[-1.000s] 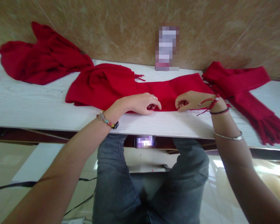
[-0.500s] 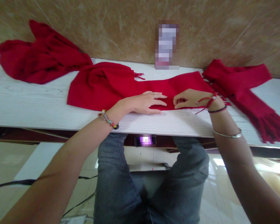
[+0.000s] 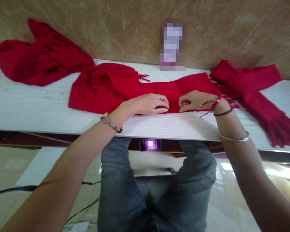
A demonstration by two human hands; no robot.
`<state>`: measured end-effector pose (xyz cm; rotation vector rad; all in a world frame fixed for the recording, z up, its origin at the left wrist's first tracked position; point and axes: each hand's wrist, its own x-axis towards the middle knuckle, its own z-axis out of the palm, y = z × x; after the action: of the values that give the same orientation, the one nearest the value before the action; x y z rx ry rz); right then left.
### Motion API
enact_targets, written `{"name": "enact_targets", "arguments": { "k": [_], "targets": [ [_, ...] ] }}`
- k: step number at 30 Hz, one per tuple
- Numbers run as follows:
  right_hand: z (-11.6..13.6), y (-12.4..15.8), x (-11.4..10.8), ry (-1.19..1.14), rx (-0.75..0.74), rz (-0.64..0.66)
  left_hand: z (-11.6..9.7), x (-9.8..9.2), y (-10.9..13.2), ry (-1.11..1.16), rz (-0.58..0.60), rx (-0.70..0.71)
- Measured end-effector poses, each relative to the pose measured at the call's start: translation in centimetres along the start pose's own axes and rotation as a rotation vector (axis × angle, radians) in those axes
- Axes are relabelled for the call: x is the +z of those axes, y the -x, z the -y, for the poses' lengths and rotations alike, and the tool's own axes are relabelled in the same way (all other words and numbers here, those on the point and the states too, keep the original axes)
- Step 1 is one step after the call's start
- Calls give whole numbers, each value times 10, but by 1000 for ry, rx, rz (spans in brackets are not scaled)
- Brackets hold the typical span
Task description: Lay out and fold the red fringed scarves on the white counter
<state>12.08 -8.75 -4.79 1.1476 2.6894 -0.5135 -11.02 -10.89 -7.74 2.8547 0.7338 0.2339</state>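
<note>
A red fringed scarf [image 3: 157, 87] lies along the white tabletop, flat in the middle and bunched in loose folds at its left part. My left hand [image 3: 148, 103], with a ring on one finger, rests on the near edge of its flat stretch. Its fingers are bent down and drawn in toward the thumb, closed on the cloth. Just to the right, my right hand [image 3: 192, 100] is curled, thumb and fingertips pinched at the same cloth. A small gap of red fabric shows between the hands. The fingertips' exact hold is partly hidden.
A crumpled red cloth [image 3: 43, 58] lies at the left against the brown marbled wall [image 3: 125, 29]. Another red fringed scarf [image 3: 246, 77] lies crossed over itself at the right. A blurred-out upright object [image 3: 172, 45] stands at the back. The white table's [image 3: 38, 106] front edge is above my legs.
My left hand's spread fingers have drawn in and bent down onto the scarf. My right hand stays curled in nearly the same place. The scarf looks almost unchanged.
</note>
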Motion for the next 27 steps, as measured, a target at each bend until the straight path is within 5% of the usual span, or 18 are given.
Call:
{"name": "enact_targets", "arguments": {
  "k": [14,17,22,27],
  "targets": [
    [5,1,-2,2,44,29,7,6,2,-322,-144,-437],
    [5,1,-3,9,41,29,8,9,1,-304,-179,-422],
    [0,-1,-1,29,-4,7,4,11,-2,-139,22,-221],
    [-3,-2,0,36,-41,-8,3,11,-2,-84,121,-329]
  ]
}}
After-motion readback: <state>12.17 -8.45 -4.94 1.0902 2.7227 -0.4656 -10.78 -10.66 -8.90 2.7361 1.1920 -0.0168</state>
